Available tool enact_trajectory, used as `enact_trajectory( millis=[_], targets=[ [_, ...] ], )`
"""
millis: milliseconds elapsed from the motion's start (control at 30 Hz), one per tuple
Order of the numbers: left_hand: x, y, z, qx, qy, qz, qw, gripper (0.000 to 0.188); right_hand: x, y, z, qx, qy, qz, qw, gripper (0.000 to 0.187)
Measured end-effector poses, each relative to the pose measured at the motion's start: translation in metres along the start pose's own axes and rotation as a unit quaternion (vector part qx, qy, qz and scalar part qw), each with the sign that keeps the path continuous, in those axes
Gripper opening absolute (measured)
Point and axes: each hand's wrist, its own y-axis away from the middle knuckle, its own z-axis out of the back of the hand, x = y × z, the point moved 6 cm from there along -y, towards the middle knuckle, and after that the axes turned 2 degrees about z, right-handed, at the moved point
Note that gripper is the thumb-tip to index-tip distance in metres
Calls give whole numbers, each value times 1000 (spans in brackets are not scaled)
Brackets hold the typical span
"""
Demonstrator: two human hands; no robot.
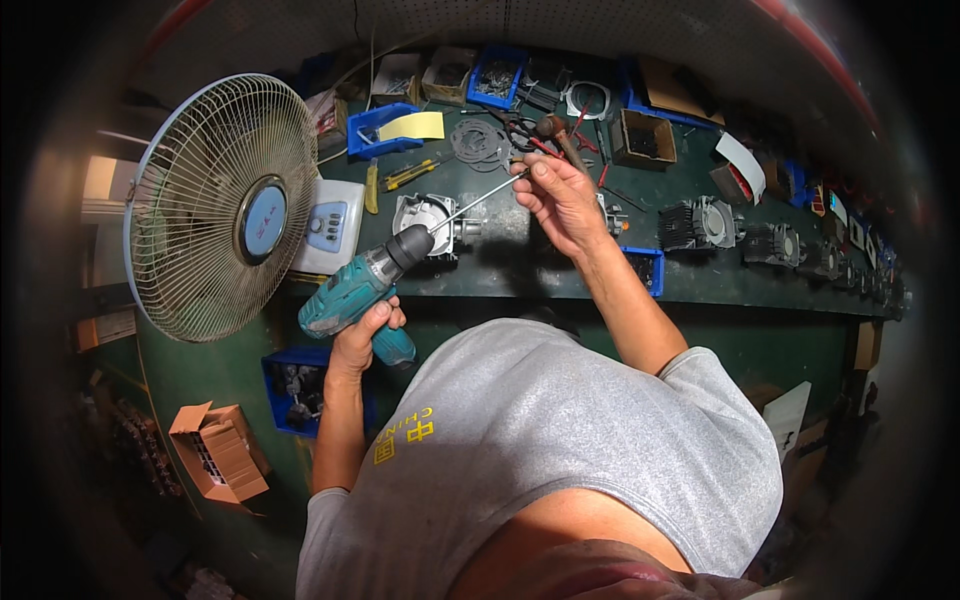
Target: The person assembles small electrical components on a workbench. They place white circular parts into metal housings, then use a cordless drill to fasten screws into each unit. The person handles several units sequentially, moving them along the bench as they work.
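Note:
My left hand [362, 335] is wrapped round the handle of a teal and black cordless drill [352, 288], which points up and to the right over the bench. From its chuck runs a long thin driver bit [478, 204]. At the bit's far end my right hand [562, 198] is closed in a pinch; whatever small piece sits between the fingertips is too small to name. Beneath the bit and chuck, a round silver metal housing [422, 212] rests on the bench. Another metal housing [612, 214] is partly hidden behind my right wrist.
A large fan [262, 222] stands at the left of the green bench [560, 284]. Along the back are blue bins [497, 76], a hammer [562, 138], and yellow-handled tools [408, 175]. Finned housings [700, 224] line the right side. An open carton [222, 455] sits lower left.

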Motion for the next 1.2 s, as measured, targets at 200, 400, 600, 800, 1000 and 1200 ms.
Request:
enact_trajectory(
  millis=[200,400,600,800,1000,1200],
  targets=[
    [0,-3,3,5,6,-5,1000,37,3,-5,3,10,28,-21,999,29],
    [-1,-6,5,8,3,-6,1000,38,6,-9,5,26,43,-45,998,31],
    [1,-8,7,9,1,-2,1000,39,6,-10,2,7,50,-38,998,33],
    [1,-10,5,10,8,-3,1000,40,2,-7,-8,9,19,-21,1000,40],
    [1,-10,5,10,9,-7,1000,40,-3,-8,-13,10,-29,-26,999,40],
    [3,-10,6,14,34,-11,999,36,-11,-7,-13,5,-93,-30,995,30]
  ],
)
